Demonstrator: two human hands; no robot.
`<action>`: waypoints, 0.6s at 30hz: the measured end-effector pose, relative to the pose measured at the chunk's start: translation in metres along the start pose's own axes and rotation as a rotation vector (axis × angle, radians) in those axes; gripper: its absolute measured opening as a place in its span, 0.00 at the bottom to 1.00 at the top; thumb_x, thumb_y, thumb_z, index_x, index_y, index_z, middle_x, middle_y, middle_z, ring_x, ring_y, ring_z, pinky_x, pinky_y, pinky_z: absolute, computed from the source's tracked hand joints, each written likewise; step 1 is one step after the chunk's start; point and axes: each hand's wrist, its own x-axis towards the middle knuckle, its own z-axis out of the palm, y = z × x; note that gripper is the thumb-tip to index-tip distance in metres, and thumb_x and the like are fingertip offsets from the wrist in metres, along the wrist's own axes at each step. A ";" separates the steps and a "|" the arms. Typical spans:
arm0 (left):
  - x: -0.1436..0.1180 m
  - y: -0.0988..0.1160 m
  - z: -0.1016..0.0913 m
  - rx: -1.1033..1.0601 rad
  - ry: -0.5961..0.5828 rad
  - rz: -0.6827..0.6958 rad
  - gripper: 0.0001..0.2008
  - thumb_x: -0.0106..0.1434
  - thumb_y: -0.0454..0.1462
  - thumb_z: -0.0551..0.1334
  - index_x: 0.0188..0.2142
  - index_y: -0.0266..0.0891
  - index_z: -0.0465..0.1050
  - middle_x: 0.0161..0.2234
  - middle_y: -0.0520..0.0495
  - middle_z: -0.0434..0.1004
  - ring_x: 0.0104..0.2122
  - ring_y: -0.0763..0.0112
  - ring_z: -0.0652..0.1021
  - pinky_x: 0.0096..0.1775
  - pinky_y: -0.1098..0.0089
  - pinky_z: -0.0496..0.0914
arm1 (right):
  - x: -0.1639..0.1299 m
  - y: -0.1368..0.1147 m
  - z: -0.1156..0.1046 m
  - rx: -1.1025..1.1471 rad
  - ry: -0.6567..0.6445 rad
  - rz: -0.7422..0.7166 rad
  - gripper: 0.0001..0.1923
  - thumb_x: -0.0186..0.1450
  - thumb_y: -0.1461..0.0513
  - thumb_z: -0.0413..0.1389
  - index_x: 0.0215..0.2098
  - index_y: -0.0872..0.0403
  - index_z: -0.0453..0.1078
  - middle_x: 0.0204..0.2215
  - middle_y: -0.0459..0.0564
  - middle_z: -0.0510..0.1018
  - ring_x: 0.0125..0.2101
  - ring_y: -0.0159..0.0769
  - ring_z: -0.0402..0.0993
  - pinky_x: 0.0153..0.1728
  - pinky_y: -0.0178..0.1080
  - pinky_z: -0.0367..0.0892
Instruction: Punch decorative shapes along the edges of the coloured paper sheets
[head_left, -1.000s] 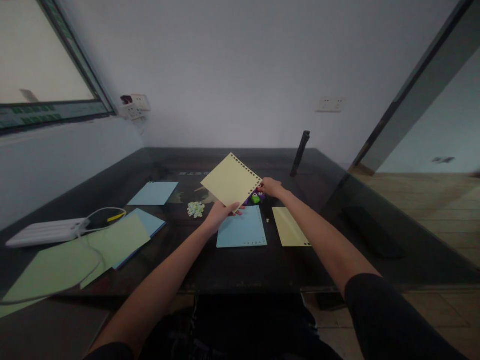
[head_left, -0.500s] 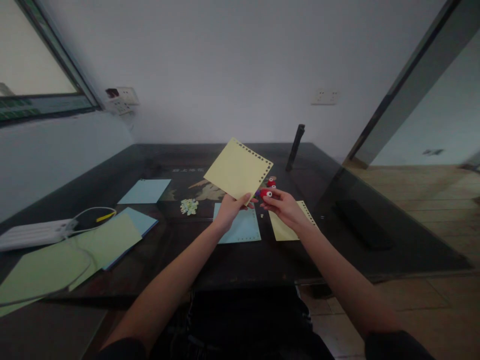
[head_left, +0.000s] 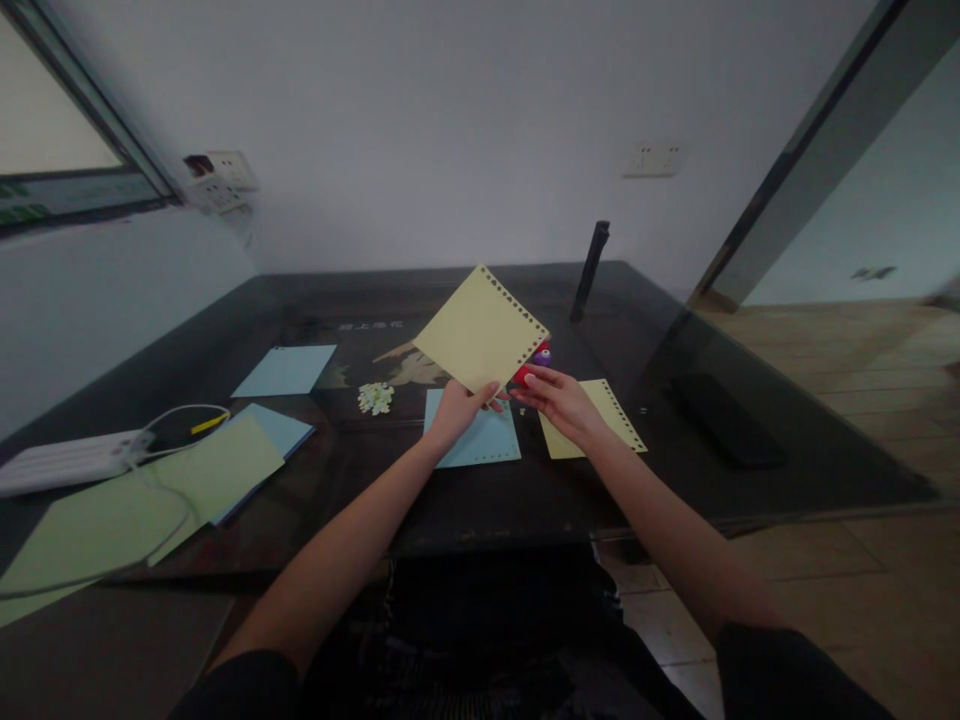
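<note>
Above the dark table [head_left: 465, 500], yellow sheet [head_left: 480, 328] in left grip [head_left: 459, 408], red punch [head_left: 523, 374] in right grip [head_left: 559, 403].

a dark glossy table [head_left: 465, 520] stands against a plain pale wall [head_left: 450, 120]; window [head_left: 52, 140] at left, wooden floor [head_left: 862, 340] at right, dim light.

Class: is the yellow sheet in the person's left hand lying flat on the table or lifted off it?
Lifted: the left hand pinches the yellow sheet by its lower corner.

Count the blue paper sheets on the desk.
3: one blue sheet lies under the left hand, one lies far left, one pokes out beneath the green sheet. More may be hidden under that stack.
</note>
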 end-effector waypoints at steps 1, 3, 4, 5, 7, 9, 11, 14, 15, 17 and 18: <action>0.000 0.000 0.000 0.001 -0.012 0.005 0.13 0.59 0.41 0.61 0.35 0.31 0.77 0.29 0.42 0.82 0.22 0.71 0.77 0.27 0.73 0.69 | 0.000 0.000 0.000 -0.011 0.006 0.001 0.15 0.52 0.61 0.67 0.38 0.54 0.75 0.35 0.50 0.80 0.31 0.36 0.79 0.43 0.42 0.74; -0.001 -0.001 0.001 0.002 -0.021 0.016 0.14 0.59 0.41 0.61 0.36 0.31 0.77 0.30 0.41 0.82 0.22 0.71 0.77 0.27 0.73 0.69 | -0.001 0.001 0.000 -0.032 0.013 0.009 0.15 0.52 0.61 0.67 0.37 0.54 0.75 0.35 0.51 0.80 0.31 0.37 0.79 0.41 0.42 0.74; -0.001 -0.001 0.000 0.004 -0.022 0.022 0.14 0.60 0.41 0.60 0.36 0.31 0.77 0.30 0.41 0.82 0.22 0.71 0.77 0.27 0.73 0.69 | -0.001 0.000 0.000 -0.039 0.019 0.011 0.15 0.51 0.60 0.67 0.37 0.54 0.75 0.35 0.51 0.80 0.32 0.37 0.79 0.40 0.42 0.74; -0.002 -0.001 0.000 0.010 -0.023 0.025 0.14 0.60 0.41 0.60 0.36 0.31 0.77 0.29 0.41 0.81 0.22 0.70 0.77 0.27 0.72 0.69 | -0.002 0.000 0.001 -0.046 0.026 0.012 0.15 0.51 0.60 0.67 0.37 0.54 0.75 0.35 0.51 0.80 0.32 0.37 0.79 0.39 0.42 0.74; -0.002 -0.001 0.000 0.027 -0.029 0.031 0.14 0.60 0.41 0.60 0.35 0.31 0.77 0.29 0.41 0.81 0.22 0.70 0.77 0.27 0.72 0.69 | -0.003 -0.001 0.002 -0.057 0.039 0.006 0.15 0.51 0.60 0.67 0.37 0.53 0.75 0.35 0.51 0.80 0.32 0.37 0.78 0.38 0.41 0.74; -0.001 -0.002 0.000 0.045 -0.038 0.037 0.14 0.60 0.41 0.60 0.35 0.31 0.77 0.29 0.42 0.81 0.22 0.70 0.77 0.27 0.72 0.69 | -0.004 -0.001 0.003 -0.065 0.054 0.000 0.16 0.50 0.60 0.68 0.36 0.53 0.75 0.35 0.50 0.80 0.33 0.36 0.78 0.37 0.41 0.74; -0.001 -0.003 0.001 0.063 -0.047 0.046 0.14 0.60 0.41 0.60 0.36 0.31 0.77 0.28 0.42 0.81 0.22 0.70 0.77 0.27 0.72 0.69 | -0.004 0.000 0.004 -0.059 0.069 -0.008 0.16 0.49 0.60 0.69 0.35 0.54 0.75 0.35 0.50 0.80 0.34 0.35 0.77 0.36 0.39 0.73; -0.001 -0.003 0.002 0.087 -0.062 0.056 0.14 0.60 0.41 0.60 0.38 0.31 0.77 0.25 0.43 0.81 0.22 0.69 0.77 0.27 0.72 0.69 | -0.003 0.002 0.006 -0.021 0.085 -0.031 0.17 0.46 0.60 0.70 0.33 0.54 0.75 0.34 0.49 0.80 0.34 0.34 0.76 0.36 0.38 0.72; -0.002 -0.003 0.002 0.097 -0.066 0.059 0.14 0.60 0.41 0.60 0.37 0.31 0.77 0.25 0.44 0.81 0.22 0.69 0.77 0.28 0.72 0.70 | -0.003 0.003 0.007 -0.005 0.090 -0.042 0.18 0.45 0.60 0.70 0.33 0.54 0.74 0.34 0.48 0.80 0.34 0.33 0.76 0.36 0.37 0.72; -0.004 -0.001 0.003 0.116 -0.069 0.067 0.13 0.60 0.41 0.60 0.36 0.32 0.77 0.25 0.44 0.81 0.22 0.69 0.78 0.29 0.72 0.70 | -0.002 0.004 0.008 0.024 0.102 -0.060 0.18 0.43 0.60 0.71 0.31 0.54 0.74 0.33 0.47 0.80 0.33 0.33 0.76 0.37 0.38 0.72; -0.004 0.000 0.003 0.125 -0.068 0.071 0.13 0.60 0.41 0.60 0.35 0.32 0.77 0.26 0.44 0.81 0.23 0.69 0.78 0.29 0.71 0.71 | -0.002 0.005 0.009 0.032 0.107 -0.068 0.18 0.42 0.60 0.71 0.30 0.54 0.74 0.32 0.47 0.80 0.33 0.33 0.76 0.38 0.38 0.71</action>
